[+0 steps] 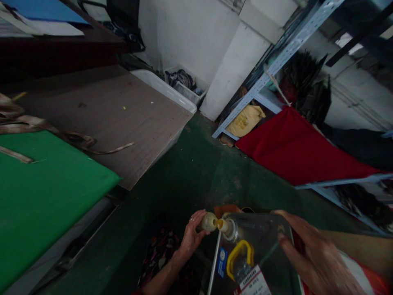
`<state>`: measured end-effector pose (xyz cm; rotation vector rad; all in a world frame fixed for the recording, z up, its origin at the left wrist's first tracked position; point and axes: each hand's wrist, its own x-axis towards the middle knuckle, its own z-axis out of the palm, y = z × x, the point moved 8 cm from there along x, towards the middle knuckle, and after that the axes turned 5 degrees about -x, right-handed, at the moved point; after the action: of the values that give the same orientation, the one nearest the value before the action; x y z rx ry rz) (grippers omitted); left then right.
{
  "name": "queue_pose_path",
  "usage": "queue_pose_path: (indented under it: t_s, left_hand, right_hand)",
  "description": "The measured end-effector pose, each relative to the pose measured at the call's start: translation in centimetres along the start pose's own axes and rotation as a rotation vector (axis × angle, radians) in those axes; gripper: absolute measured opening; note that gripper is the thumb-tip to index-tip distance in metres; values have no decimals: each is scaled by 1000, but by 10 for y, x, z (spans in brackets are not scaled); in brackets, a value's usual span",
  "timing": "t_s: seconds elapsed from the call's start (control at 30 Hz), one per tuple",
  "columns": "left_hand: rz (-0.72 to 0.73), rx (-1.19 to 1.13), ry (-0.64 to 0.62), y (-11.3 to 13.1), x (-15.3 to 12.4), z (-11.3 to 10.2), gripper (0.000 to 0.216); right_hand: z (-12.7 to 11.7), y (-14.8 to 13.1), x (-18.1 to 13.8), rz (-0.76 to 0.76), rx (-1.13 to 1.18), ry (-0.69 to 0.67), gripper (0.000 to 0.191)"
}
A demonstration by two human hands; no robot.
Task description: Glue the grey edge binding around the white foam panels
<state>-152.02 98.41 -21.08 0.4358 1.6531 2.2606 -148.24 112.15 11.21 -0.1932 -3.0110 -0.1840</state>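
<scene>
My left hand [195, 229] grips a small cloudy bottle [209, 221], its mouth held against the spout [225, 226] of a large metal can [264, 229]. Yellowish liquid shows at the spout's lip. The can is tilted, its top facing me, with a yellow carrying handle [236, 258], a blue sticker [222, 262] and a white printed label [254, 282]. My right hand [313, 250] is wrapped over the can's far right edge, thumb on the top and fingers behind. The can's lower part lies out of sight.
A green-covered surface [52, 196] and a brown board [123, 106] with cloth strips stand at left. At right is a blue metal shelf frame [276, 61] with a red cloth [301, 147] and a yellow sack [246, 120]. A white crate [187, 90] sits by the wall.
</scene>
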Motion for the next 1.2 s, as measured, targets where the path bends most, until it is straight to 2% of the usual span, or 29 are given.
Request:
queue_pose_path:
  t_s: [0.4, 0.57, 0.83, 1.2]
  left_hand:
    - [-2, -1, 8, 2, 0, -2, 62]
    - [-15, 7, 14, -2, 0, -1, 63]
    - [-25, 3, -11, 9, 3, -3, 60]
    - [-15, 22, -1, 4, 1, -4, 59]
  right_hand:
    - [-4, -7, 3, -29, 7, 24, 35]
    - [0, -5, 2, -9, 9, -9, 36]
    - [2, -7, 4, -19, 7, -16, 36]
    - [2, -6, 3, -14, 5, -4, 36]
